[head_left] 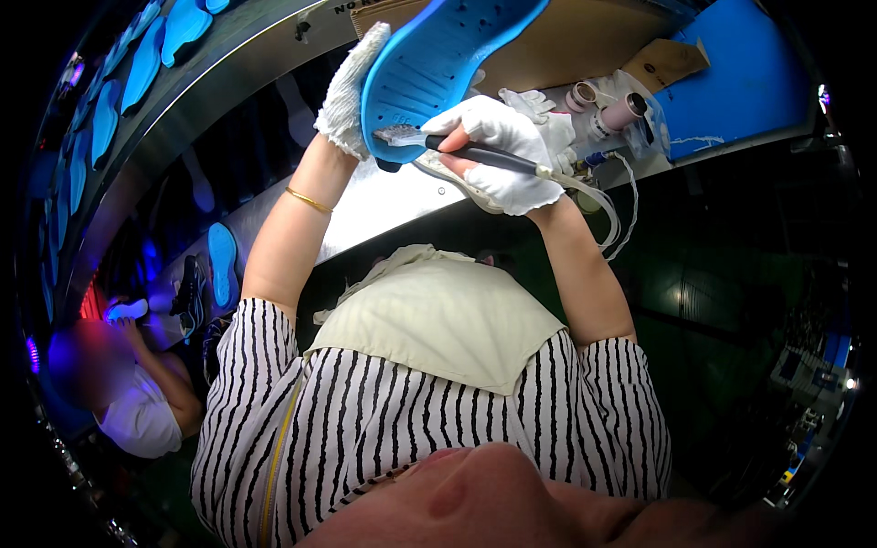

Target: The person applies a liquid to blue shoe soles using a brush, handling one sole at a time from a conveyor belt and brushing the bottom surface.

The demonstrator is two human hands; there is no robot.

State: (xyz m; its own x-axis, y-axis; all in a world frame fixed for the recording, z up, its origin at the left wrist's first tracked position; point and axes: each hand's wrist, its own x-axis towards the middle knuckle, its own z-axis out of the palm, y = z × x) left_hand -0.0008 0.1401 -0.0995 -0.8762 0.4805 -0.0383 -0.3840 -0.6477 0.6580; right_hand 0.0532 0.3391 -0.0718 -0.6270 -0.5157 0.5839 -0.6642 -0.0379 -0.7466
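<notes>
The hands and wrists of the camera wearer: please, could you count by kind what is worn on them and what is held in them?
White gloves, worn: 2
Gold bracelet, on the left wrist: 1
Blue sole, in the left hand: 1
Brush, in the right hand: 1
Total: 5

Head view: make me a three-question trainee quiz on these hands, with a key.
1. Which colour is the sole held by the left hand? A) red B) blue C) yellow
2. True or false: the right hand holds a black-handled brush.
3. Fill the gap: a gold bangle circles the ____ forearm.

Key: 1 B; 2 true; 3 left.
</notes>
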